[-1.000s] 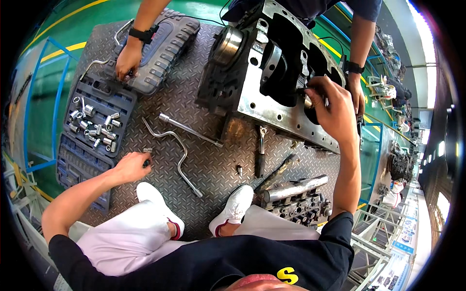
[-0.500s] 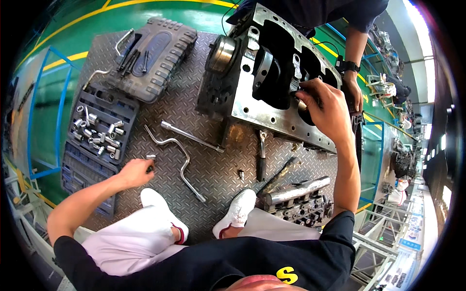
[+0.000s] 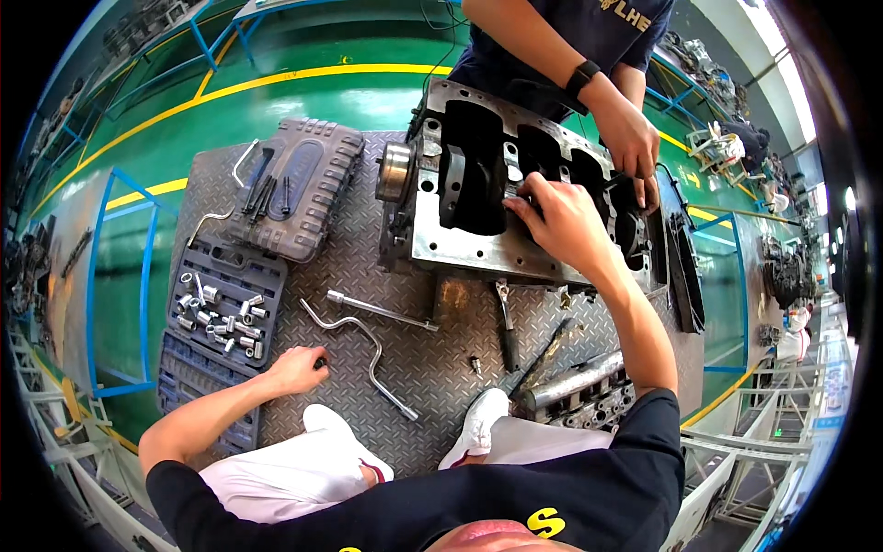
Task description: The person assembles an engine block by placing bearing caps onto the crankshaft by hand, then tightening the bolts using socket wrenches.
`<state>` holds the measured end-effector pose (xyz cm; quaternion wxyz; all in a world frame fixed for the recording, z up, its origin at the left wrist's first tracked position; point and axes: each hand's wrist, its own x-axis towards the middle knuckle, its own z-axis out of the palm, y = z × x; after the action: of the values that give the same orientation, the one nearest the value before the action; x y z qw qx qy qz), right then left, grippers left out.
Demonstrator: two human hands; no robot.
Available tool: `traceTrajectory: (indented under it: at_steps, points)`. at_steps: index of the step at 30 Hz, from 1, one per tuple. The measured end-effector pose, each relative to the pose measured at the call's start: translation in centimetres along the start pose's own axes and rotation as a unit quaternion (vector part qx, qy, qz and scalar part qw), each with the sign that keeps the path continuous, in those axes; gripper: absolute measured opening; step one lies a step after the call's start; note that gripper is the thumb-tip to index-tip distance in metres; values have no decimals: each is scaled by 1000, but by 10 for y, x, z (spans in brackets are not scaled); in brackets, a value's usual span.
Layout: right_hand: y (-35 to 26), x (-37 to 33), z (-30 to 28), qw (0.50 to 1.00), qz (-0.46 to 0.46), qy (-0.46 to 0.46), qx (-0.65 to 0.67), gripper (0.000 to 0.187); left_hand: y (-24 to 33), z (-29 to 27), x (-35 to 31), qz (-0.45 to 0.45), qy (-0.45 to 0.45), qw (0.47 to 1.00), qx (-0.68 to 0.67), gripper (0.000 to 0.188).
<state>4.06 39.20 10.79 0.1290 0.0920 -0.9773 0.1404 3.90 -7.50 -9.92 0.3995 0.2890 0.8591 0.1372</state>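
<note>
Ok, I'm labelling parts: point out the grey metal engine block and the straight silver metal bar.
Grey metal engine block (image 3: 497,246): head view, near top edge.
Straight silver metal bar (image 3: 385,312): head view, shaft's middle.

A tool case (image 3: 313,170) and sockets (image 3: 247,328) lie left of the engine block (image 3: 475,247). A wrench (image 3: 509,348) lies before it.

Treadplate bench (image 3: 428,368) bears engine block (image 3: 460,247), socket case (image 3: 207,370), bent rod (image 3: 378,350).

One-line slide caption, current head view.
Right hand at an engine block, left hand near a crank-shaped speed handle, loose sockets in an open case.
</note>
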Motion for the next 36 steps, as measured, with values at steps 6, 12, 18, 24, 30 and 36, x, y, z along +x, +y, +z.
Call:
traceTrajectory:
  at_steps: [6,12,18,24,30,36]
  points:
    - [6,4,-23,993,-107,-40,14,22,-13,14,-8,10,37,999,-5,31]
    - [11,0,-22,987,-152,-59,5,36,-8,13,-13,-19,2,1000,-4,32]
    - [3,8,-16,991,-121,-61,13,34,-3,11,-3,-15,14,1000,-14,31]
    - [0,10,-16,995,-75,-64,11,20,4,4,14,13,13,1000,-24,33]
    - [-9,12,-15,998,-4,-70,8,16,12,-3,19,7,6,999,-44,34]
    - [-20,20,-15,991,36,-102,-81,37,10,-5,25,7,13,998,-62,34]
